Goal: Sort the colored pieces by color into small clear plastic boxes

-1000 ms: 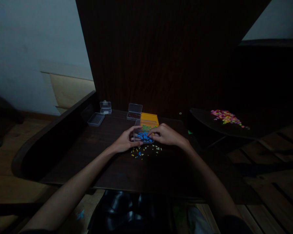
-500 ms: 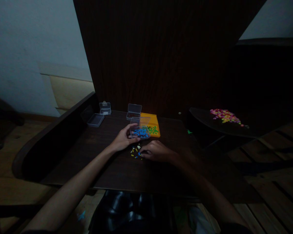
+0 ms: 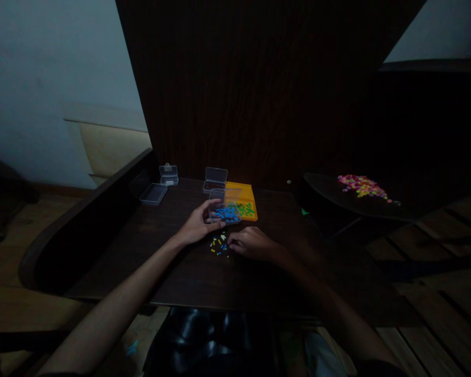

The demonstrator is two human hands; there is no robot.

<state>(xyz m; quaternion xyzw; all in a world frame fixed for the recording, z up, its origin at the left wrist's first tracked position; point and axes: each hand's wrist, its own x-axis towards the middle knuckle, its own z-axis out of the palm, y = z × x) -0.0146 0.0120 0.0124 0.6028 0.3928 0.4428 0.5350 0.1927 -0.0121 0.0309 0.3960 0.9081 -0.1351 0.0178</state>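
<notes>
My left hand point(image 3: 197, 225) grips the near left side of a small clear plastic box point(image 3: 224, 211) that holds blue pieces. My right hand point(image 3: 251, 243) rests on the dark table point(image 3: 172, 262) just right of a scatter of tiny yellow, blue and white pieces point(image 3: 219, 244). Its fingers are curled and pinched at the edge of that scatter; what they hold is too small to make out. Behind the clear box lies an orange tray point(image 3: 245, 201) with green pieces.
Two more small clear boxes point(image 3: 215, 179) point(image 3: 169, 174) and a flat lid point(image 3: 154, 193) sit at the back left. A pile of pink and yellow pieces point(image 3: 361, 186) lies on a dark surface to the right. A tall dark wooden panel rises behind the table.
My right hand left the clear box and came down to the loose pieces in front of it, then shifted slightly. My left hand kept hold of the box.
</notes>
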